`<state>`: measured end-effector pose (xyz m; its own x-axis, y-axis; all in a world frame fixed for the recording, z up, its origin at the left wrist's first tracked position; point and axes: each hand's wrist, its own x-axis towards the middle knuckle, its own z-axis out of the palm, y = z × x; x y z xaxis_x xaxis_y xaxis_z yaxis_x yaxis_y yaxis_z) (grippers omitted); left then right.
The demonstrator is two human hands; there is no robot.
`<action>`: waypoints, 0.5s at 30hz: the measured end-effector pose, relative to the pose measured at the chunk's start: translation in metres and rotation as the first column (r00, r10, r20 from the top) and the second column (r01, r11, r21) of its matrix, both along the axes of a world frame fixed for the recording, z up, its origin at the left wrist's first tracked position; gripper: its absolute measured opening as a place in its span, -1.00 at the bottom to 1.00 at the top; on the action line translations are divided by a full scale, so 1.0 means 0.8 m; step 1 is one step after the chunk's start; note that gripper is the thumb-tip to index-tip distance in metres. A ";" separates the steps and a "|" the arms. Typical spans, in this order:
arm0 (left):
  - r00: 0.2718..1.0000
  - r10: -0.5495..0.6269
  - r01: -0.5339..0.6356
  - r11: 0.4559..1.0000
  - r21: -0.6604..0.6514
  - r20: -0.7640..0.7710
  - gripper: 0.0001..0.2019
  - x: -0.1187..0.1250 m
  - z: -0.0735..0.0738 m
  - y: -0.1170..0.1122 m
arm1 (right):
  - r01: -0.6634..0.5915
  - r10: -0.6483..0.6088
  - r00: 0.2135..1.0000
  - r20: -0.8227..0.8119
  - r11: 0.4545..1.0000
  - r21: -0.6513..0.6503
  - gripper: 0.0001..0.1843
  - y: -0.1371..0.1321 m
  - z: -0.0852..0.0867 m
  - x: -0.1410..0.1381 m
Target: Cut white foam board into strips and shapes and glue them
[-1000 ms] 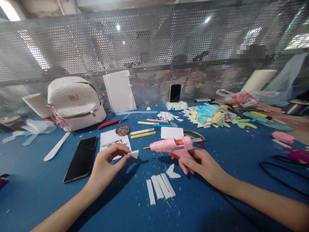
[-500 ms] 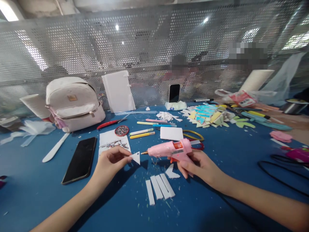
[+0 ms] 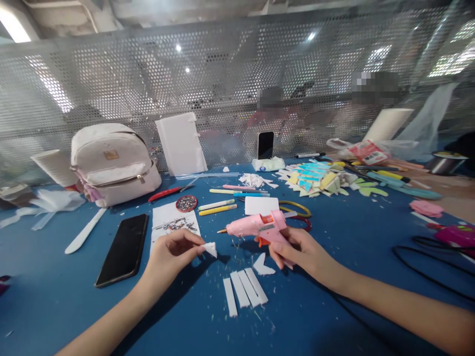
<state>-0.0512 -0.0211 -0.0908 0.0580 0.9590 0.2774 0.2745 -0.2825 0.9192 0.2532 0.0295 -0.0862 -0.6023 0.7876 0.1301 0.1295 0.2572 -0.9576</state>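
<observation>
My left hand pinches a small white triangular piece between thumb and fingers, tilted edge-on above the table. A pink hot glue gun is gripped by its handle in my right hand. Its metal nozzle points left, a short gap from the white piece. Thin strings of glue hang below the barrel. Under the glue gun lie several white strips side by side and a white notched piece. Behind the gun rests a white rectangular block.
A black phone and a white plastic knife lie at left, before a white backpack. Markers, red-handled scissors and a pile of coloured pieces lie farther back. A black cable loops at right.
The white piece has turned from showing its flat face to a more edge-on tilt and dropped slightly. The glue gun's nozzle is now farther from it.
</observation>
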 end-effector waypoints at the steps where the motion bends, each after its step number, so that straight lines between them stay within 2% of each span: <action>1: 1.000 -0.005 0.005 1.000 0.020 -0.011 -0.90 0.000 0.000 0.000 | -0.010 0.010 1.000 0.005 1.000 -0.005 -0.55 0.000 0.000 0.000; 7: 0.993 -0.031 0.051 0.985 0.168 -0.118 -0.96 0.004 0.003 -0.001 | -0.057 0.057 0.998 -0.004 0.998 -0.001 -0.54 -0.006 0.003 -0.001; 10: 0.979 0.005 0.055 0.955 0.290 -0.204 -0.96 0.005 0.007 -0.004 | -0.064 0.064 0.998 -0.009 0.998 0.009 -0.52 -0.007 0.004 -0.002; 12: 0.961 0.048 0.067 0.914 0.401 -0.271 -0.91 0.003 0.011 -0.006 | -0.064 0.064 0.998 -0.009 0.998 0.016 -0.50 -0.007 0.003 -0.002; 15: 0.923 0.110 0.130 0.814 0.567 -0.369 -0.85 -0.001 0.016 -0.011 | -0.062 0.062 0.998 -0.004 0.998 0.022 -0.48 -0.006 0.003 -0.001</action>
